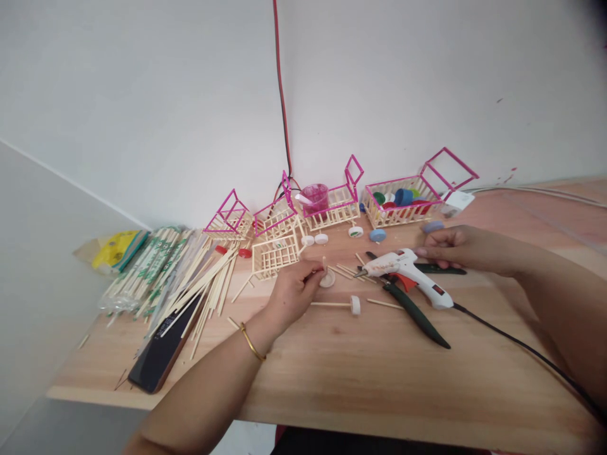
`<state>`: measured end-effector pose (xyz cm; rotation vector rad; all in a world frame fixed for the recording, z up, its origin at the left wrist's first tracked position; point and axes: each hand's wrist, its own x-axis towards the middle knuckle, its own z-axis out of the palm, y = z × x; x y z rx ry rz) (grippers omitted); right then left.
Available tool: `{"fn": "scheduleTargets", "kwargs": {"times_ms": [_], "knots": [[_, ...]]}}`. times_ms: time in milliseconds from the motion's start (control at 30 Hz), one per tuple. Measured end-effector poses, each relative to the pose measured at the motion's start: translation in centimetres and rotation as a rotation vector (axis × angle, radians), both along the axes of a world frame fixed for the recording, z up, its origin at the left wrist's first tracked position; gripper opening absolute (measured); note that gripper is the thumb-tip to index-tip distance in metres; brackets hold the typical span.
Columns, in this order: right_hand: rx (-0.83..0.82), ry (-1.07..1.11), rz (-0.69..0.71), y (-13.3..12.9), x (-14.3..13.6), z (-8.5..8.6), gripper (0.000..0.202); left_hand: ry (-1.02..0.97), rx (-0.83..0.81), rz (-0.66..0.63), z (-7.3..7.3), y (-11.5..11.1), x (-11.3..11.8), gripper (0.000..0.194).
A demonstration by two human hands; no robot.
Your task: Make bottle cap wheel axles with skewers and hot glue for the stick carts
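My left hand is closed in a pinch on a short wooden stick, which stands upright on a white bottle cap lying on the table. My right hand has its fingers curled just behind a white hot glue gun; whatever they hold, if anything, is hidden. The glue gun lies across green-handled pliers, its nozzle pointing left. Below my left hand lies a stick with a white cap on its end. A blue cap sits beside my right fingers.
Several stick-built carts with pink edges stand along the wall, one basket holding coloured caps. A plain stick frame sits left of centre. Loose sticks lie over a phone. The gun's black cord runs right.
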<state>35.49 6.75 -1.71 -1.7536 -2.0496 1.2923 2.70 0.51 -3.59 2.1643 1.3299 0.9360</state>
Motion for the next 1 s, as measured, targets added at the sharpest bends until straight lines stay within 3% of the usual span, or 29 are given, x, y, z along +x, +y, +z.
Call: {"fn": "scheduleTargets", "kwargs": {"times_ms": [733, 867, 1000], "knots": [[-0.010, -0.001, 0.028, 0.0, 0.1, 0.1, 0.054, 0.005, -0.042, 0.011, 0.3, -0.1, 0.0, 0.015], [0.074, -0.048, 0.055, -0.1, 0.1, 0.4, 0.055, 0.013, -0.028, 0.016, 0.2, -0.1, -0.1, 0.017], [0.240, -0.061, -0.021, -0.3, -0.1, 1.0, 0.056, 0.019, -0.008, 0.006, 0.0, 0.0, -0.2, 0.019]]}}
